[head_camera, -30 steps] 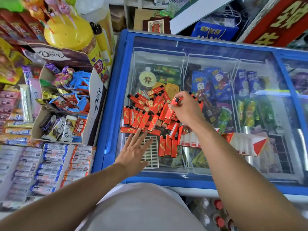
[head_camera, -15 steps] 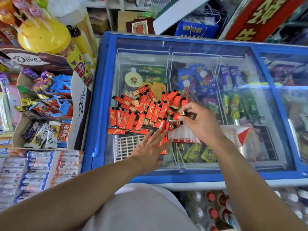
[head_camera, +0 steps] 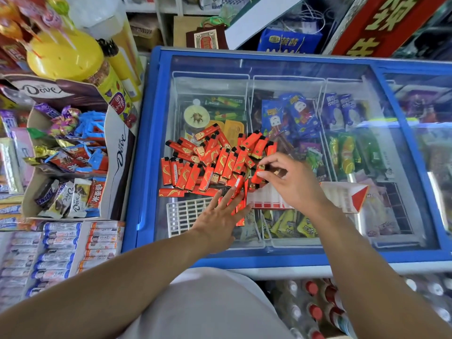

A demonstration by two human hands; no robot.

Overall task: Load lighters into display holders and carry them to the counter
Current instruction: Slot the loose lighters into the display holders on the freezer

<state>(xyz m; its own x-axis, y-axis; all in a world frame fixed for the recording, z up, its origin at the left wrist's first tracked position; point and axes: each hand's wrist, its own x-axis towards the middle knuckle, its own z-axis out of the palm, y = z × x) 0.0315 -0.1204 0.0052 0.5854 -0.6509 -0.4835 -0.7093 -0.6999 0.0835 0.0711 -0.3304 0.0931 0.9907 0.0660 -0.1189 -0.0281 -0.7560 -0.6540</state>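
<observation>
Your right hand (head_camera: 293, 184) pinches one red lighter (head_camera: 259, 172) between thumb and fingertips, held just above the white display holder (head_camera: 269, 199) lying on the freezer lid (head_camera: 156, 143), probably so you can line it up with a slot. Your left hand (head_camera: 217, 223) lies flat, fingers spread, over the grid holder (head_camera: 186, 214) and a few stray lighters near the lid's front edge, likely to steady them on the smooth glass. The lighter pile (head_camera: 208, 165) sits mid-lid toward its left side: slim red bodies with gold swirls and black caps, heaped at mixed angles, some side by side in a rough row.
</observation>
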